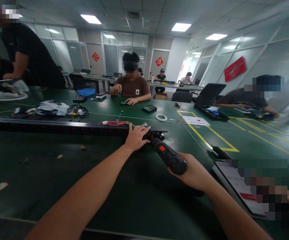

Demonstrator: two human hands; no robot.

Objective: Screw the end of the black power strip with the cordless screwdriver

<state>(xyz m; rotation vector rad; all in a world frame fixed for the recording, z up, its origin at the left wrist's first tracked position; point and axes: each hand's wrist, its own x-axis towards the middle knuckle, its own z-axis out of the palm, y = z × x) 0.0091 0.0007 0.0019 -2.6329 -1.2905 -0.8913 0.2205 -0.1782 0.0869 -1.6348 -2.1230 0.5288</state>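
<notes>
A long black metal bar [59, 128] lies across the green table, its right end near the centre of the view. My left hand [136, 136] rests on the bar close to that end, fingers spread over it. In my right hand [190, 170] is a black power screwdriver [169, 156] with an orange button, its front pointing at the bar's end beside my left fingertips. The tool's tip and whatever it touches are too dark to make out. Coloured wires [118, 123] with a white connector lie along the bar's back edge.
Behind the bar are plastic bags [52, 108], a black cable [82, 111], a blue basket [86, 91] and a white ring [161, 117]. A clipboard [239, 188] lies at the right, near another person's hand. Several people sit or stand around.
</notes>
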